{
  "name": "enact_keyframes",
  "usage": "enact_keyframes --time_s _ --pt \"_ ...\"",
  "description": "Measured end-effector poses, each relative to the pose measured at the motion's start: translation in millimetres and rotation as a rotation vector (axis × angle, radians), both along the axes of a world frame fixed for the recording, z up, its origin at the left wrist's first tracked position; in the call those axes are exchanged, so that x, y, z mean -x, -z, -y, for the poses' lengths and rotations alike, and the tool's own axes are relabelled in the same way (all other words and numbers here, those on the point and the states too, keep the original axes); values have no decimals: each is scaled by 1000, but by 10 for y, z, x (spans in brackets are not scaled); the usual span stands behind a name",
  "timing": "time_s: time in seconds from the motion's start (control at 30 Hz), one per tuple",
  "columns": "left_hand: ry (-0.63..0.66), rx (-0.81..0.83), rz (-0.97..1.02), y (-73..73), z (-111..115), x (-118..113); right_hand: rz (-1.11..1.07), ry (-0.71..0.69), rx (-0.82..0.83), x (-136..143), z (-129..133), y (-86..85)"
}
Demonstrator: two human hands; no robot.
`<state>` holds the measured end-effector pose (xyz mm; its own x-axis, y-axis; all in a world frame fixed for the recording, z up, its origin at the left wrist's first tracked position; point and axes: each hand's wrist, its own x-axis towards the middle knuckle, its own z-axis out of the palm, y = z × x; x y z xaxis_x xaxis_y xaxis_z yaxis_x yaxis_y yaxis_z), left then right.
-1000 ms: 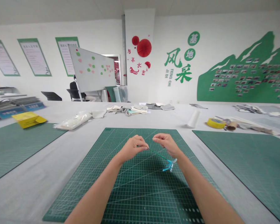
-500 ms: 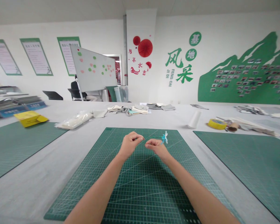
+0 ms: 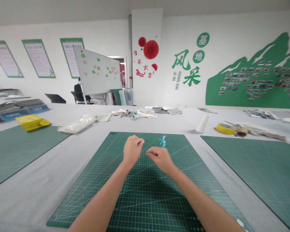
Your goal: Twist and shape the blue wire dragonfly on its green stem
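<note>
Between thumb and fingertips, my left hand [image 3: 132,149] pinches the end of a thin green stem [image 3: 151,140]. At the stem's right end is a small light-blue and white flower [image 3: 162,141]. My right hand [image 3: 161,158] is closed in a pinch just below the stem, nearer to me. Whatever its fingertips hold, if anything, is too fine to make out. Both hands are above a green cutting mat [image 3: 145,199] with a pale grid.
On the grey tablecloth [image 3: 43,170], more cutting mats [image 3: 261,161] lie at both sides. Farther back are a yellow box [image 3: 32,122], a plastic-wrapped white pack [image 3: 78,124], fabric scraps [image 3: 145,112], a white roll [image 3: 202,124] and yellow tape [image 3: 225,129].
The flower and stem have shifted left with my left hand, and the flower has turned. My right hand has moved slightly left and down, away from the stem.
</note>
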<state>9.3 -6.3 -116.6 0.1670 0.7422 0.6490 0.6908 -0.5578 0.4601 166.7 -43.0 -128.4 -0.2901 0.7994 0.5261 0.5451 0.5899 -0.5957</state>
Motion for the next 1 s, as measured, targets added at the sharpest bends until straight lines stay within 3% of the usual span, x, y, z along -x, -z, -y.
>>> enact_keyframes --time_s 0.3,0.6,0.8,1.0 --pt "-19 -121 -273 -79 103 -17 24 80 -141 -156 4 -140" --pt "172 -141 -472 -124 110 -21 -29 162 -177 -369 -85 -223" --pt "362 -23 -351 -161 120 -17 -133 164 1 -535 -196 -194" --pt "503 143 -104 -206 166 -40 -309 37 213 -629 -328 -89"
